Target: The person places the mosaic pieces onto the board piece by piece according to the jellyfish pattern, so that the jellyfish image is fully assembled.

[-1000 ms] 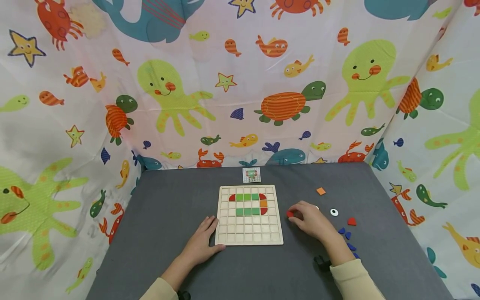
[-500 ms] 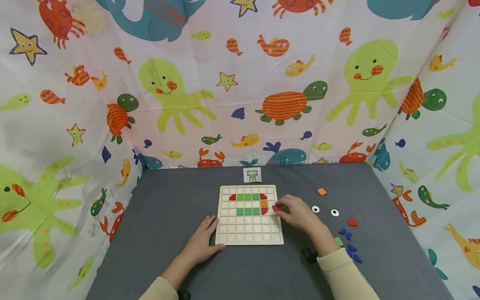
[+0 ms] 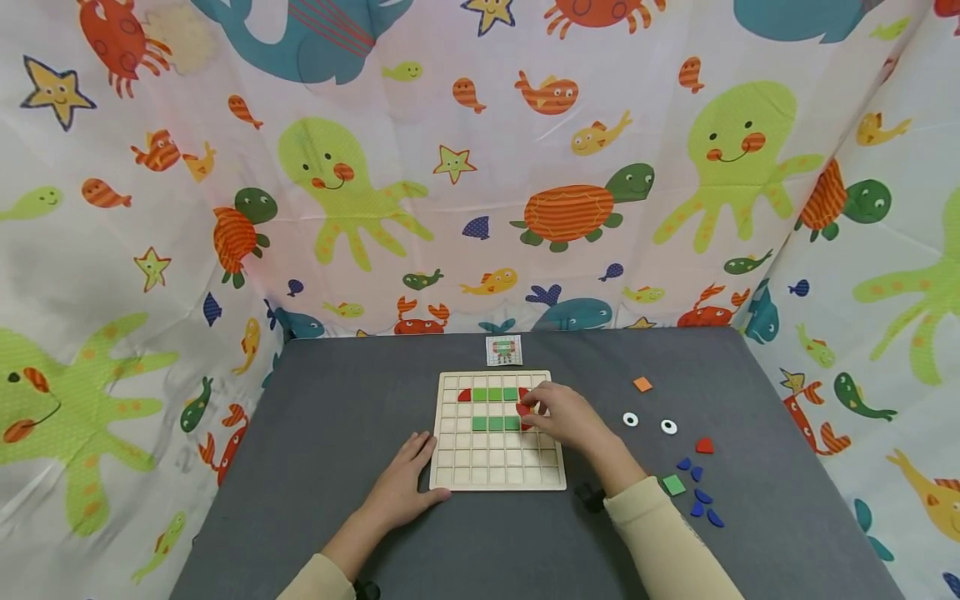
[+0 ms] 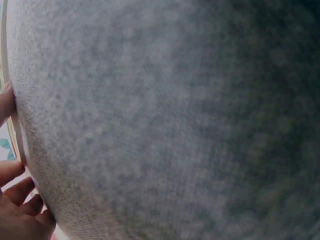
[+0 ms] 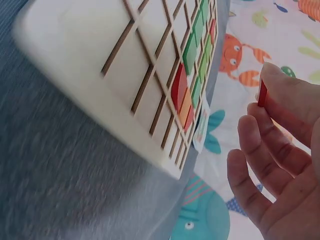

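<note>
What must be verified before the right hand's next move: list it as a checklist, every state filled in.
1. Grip: the right hand pinches a flat red piece between thumb and fingertip: ok.
2. Board contact: the left hand touches the edge of the pale wooden grid board: ok.
3. Bare cell left of the lower row of green square tiles: ok.
4. Head view of the board's right side: not ok, the right hand covers part of it.
5. Small white printed card uncovered behind the board: ok.
6. Red piece's orientation against the card: cannot tell, the print is too small.
</note>
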A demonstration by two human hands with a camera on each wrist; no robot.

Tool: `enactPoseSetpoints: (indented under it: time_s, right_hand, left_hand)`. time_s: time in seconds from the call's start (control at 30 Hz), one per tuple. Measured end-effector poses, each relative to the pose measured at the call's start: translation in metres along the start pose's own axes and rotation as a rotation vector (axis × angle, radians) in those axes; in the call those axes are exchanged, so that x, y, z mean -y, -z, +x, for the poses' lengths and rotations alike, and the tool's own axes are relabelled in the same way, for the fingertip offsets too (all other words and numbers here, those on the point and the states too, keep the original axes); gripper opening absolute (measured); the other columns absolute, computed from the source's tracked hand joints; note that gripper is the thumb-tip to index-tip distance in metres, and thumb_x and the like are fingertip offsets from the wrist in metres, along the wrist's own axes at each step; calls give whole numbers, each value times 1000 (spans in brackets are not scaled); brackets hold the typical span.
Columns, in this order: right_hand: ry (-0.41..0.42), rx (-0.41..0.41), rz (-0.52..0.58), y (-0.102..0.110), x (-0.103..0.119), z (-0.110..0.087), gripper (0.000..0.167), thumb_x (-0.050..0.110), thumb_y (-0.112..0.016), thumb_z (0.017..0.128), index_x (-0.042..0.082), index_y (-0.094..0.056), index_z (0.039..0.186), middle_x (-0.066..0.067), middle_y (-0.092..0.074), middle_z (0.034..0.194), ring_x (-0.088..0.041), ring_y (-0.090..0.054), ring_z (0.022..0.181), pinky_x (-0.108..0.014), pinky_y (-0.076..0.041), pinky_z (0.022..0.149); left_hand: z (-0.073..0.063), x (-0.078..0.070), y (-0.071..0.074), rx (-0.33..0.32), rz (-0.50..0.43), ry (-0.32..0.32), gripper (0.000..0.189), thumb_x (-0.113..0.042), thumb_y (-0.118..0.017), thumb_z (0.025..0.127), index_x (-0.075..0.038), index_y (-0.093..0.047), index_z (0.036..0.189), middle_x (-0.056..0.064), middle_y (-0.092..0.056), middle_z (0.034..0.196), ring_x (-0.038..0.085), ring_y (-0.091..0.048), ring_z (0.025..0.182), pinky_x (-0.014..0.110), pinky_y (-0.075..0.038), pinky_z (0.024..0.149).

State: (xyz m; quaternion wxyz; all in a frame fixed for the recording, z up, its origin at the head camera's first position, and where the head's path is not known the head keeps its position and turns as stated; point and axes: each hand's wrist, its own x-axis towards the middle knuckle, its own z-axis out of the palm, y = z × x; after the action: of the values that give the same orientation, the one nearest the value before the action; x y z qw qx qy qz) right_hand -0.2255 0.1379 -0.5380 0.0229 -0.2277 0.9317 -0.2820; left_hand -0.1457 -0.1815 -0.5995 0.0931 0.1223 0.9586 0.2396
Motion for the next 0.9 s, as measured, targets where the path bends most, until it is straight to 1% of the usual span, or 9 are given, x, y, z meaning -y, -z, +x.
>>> enactPoseSetpoints:
  time_s: [0.13, 0.47, 0.6, 0.8, 0.9]
  right_hand:
    - [-15, 21, 3, -6, 8, 8, 20, 24, -80, 89, 15, -76, 106, 0, -69, 98, -12, -60, 80, -31, -50, 68]
    - [27, 51, 27, -22, 23, 22, 21, 24, -79, 90, 15, -77, 109, 1, -70, 99, -12, -59, 81, -32, -49, 69]
    - [32, 75, 27, -27, 30, 27, 24, 25, -78, 90, 14, -77, 111, 0, -70, 101, -15, -62, 85, -34, -52, 73]
    - [36, 98, 19, -36, 39, 33, 25, 27, -77, 91, 15, -76, 113, 0, -71, 105, -15, -63, 86, -34, -52, 74]
    - [35, 100, 3, -40, 42, 36, 26, 29, -77, 91, 16, -76, 114, 1, -71, 109, -16, -66, 92, -36, -54, 79]
  left_hand:
    - [0, 0, 0, 5, -5, 4, 95, -51, -80, 83, -9, -37, 157, 12, -31, 164, 34, -22, 154, 55, -36, 114]
    - [-1, -2, 2, 3, -15, -3, 94, -49, -80, 83, -8, -38, 157, 13, -32, 164, 34, -23, 154, 55, -37, 114]
    - [-1, -1, 3, 7, -22, 0, 94, -49, -80, 83, -8, -38, 157, 13, -32, 164, 34, -23, 154, 56, -36, 114]
    - [0, 0, 1, 6, -10, 1, 94, -51, -79, 83, -9, -38, 157, 12, -32, 164, 34, -22, 154, 55, -37, 114]
    - [0, 1, 1, 1, -10, -4, 94, -51, -80, 83, -9, -38, 157, 12, -33, 164, 34, -23, 154, 55, -37, 114]
